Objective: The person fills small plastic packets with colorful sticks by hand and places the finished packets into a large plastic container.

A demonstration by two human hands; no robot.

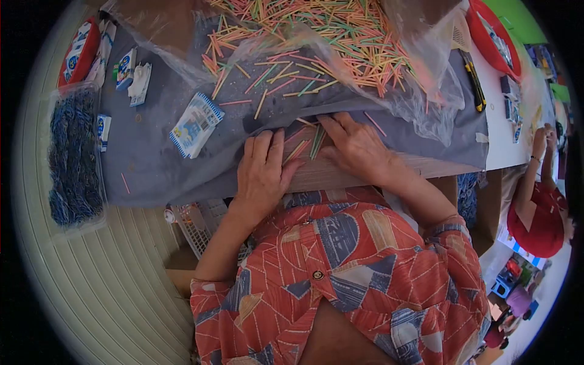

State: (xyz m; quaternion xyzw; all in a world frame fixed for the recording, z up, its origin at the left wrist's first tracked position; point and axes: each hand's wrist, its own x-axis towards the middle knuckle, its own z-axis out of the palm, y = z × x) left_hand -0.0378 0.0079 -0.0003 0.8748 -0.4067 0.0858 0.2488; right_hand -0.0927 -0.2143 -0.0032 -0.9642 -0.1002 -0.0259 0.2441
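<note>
Near worktop (331, 177) edge: left hand (263, 173) and right hand (356, 146) flat, unclenched, hemming a few sticks (302, 145) between fingers, likely to align them. Main pile (316, 36) kept on plastic sheet (426, 112), far edge.

A small packing workshop: heaped thin coloured sticks (316, 36) at top centre, printed blue-and-white packets (194, 125), another worker at right.

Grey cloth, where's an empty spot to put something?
Bare grey cloth lies between the blue-and-white packet and the bag of blue pieces, and below that packet, left of the left hand. It's crowded where coloured sticks pile up top and beside the right hand.
</note>
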